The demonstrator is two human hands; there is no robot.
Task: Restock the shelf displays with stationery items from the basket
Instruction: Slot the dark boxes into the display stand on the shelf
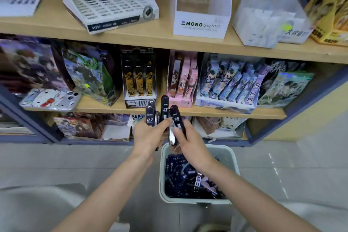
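Stock held:
- Pen packs (165,111): several slim dark packs marked "0.3", standing upright in a loose fan. They are held in the air above the far rim of the basket and in front of the edge of the middle shelf.
- Left hand (148,137): fingers curled round the lower ends of the packs on the left side of the fan.
- Right hand (190,143): thumb and fingers pinch the lower part of the rightmost pack, just beside the left hand.

Stock source:
- Basket (234,165): pale rectangular tub on the floor below the hands.
- Loose packs (180,175): dark blue, of the same kind, piled in the basket.

Top shelf (131,37), left to right:
- Tilted display box (113,15): white, with a row of dark packs upright at its back.
- White box (201,23): printed "MONO graph MG".
- Clear plastic box (263,24): pale contents, blurred.
- Yellow box (329,17): at the right edge, partly cut off.

Middle shelf, left to right:
- Phone case (50,100): cartoon cat print, lying flat near the front edge.
- Black-and-orange packs (139,81): upright in a dark display, right behind the held fan.
- Pink boxes (183,79): leaning in a tray.
- Blue boxes (227,84): leaning in a wider tray.
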